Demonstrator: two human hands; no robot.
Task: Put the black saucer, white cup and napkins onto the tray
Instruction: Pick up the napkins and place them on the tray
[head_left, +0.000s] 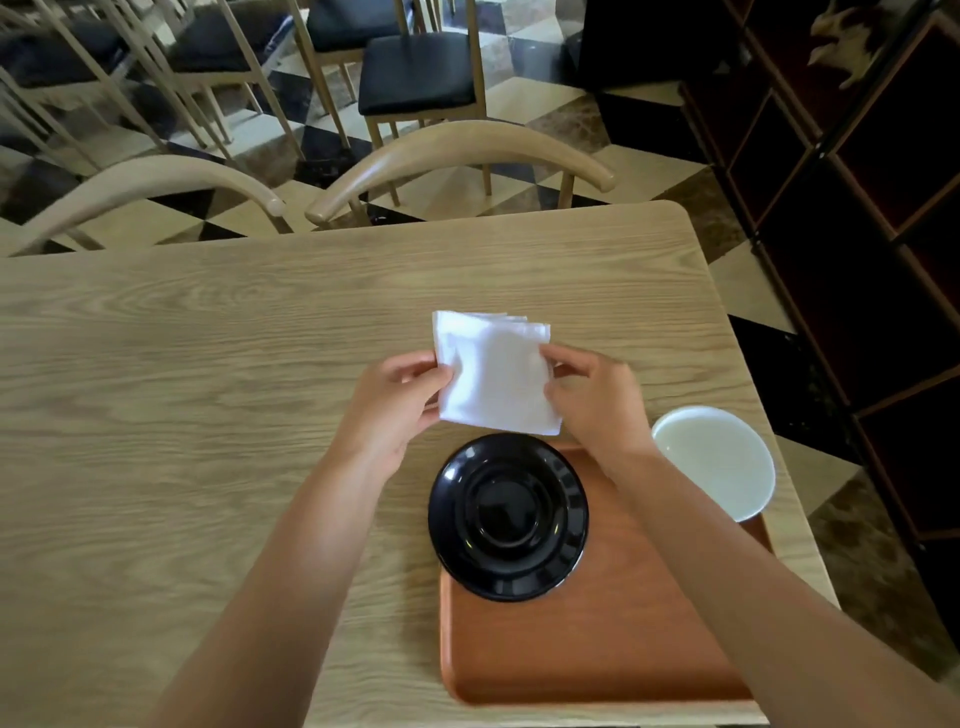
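Note:
A stack of white folded napkins (493, 371) is held over the table just beyond the tray. My left hand (400, 397) pinches its left edge and my right hand (592, 400) pinches its right edge. The black saucer (508, 517) rests on the far left corner of the orange-brown tray (597, 649), overhanging its left rim. The white cup (714, 460) stands at the tray's far right corner; my right forearm hides that corner, so I cannot tell how much of the cup is on the tray.
The tray lies at the near right of a light wooden table (182, 415). Two curved wooden chair backs (457, 150) stand at the table's far edge. Dark shelving (857, 208) runs along the right.

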